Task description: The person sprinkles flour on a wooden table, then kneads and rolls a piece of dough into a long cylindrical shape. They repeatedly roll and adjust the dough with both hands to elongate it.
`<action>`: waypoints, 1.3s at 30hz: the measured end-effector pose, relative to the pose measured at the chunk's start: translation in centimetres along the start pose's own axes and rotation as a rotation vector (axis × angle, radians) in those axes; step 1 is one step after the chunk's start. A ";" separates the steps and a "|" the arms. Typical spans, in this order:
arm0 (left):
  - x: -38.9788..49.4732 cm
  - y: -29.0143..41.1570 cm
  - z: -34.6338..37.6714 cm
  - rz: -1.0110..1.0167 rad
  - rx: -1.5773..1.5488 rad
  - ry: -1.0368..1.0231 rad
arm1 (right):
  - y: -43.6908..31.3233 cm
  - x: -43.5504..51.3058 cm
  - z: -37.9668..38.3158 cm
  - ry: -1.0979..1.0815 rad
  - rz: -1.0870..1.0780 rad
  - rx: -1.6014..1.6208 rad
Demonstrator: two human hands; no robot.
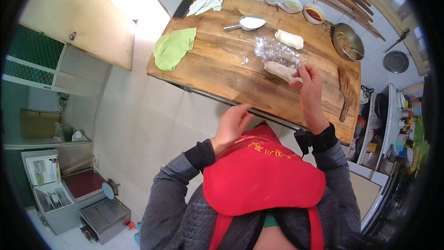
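A wooden worktable (215, 59) stands before me. Two rolls of pale dough rest on it: a near roll (282, 71) and a far roll (290, 39), with a patch of scattered flour (274, 51) between them. My right hand (309, 88) is at the right end of the near roll, its thumb and fingers bent and apart; whether they touch the dough is unclear. Nothing shows in that hand. My left hand (231, 125), slightly blurred, is above my red apron (263, 180) by the table's front edge, fingers loosely curved and holding nothing visible.
A metal scoop of flour (252, 23) lies behind the flour patch. A green cloth (175, 48), phone (182, 9) and white cloth (207, 4) are left. Bowls, including one of red sauce (314, 14), line the back. A steel bowl (347, 43) and brush (344, 92) lie right.
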State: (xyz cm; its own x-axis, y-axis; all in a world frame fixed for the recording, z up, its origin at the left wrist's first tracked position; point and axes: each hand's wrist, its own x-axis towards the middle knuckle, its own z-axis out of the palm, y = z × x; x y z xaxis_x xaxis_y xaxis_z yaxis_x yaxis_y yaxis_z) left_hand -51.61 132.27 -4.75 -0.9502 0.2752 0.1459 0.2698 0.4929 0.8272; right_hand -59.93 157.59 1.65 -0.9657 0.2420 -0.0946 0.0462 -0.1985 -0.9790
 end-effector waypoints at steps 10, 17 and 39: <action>11.2 -2.5 -5.1 -0.498 -1.175 0.186 | 9.6 6.0 -5.2 0.041 0.133 -0.296; 16.5 -2.5 4.7 -0.500 -0.704 0.130 | 14.0 9.4 -8.2 0.257 -0.214 -0.921; 27.1 -8.9 19.0 0.122 0.589 -0.138 | 18.7 17.5 -7.1 0.165 -0.476 -1.340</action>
State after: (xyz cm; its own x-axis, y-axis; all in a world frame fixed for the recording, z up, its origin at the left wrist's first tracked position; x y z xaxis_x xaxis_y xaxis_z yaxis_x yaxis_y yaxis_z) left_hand -76.81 150.98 -18.47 -0.8886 0.4436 0.1165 0.4538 0.8133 0.3641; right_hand -74.21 164.84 -19.56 -0.9216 0.1534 0.3567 0.0236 0.9391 -0.3428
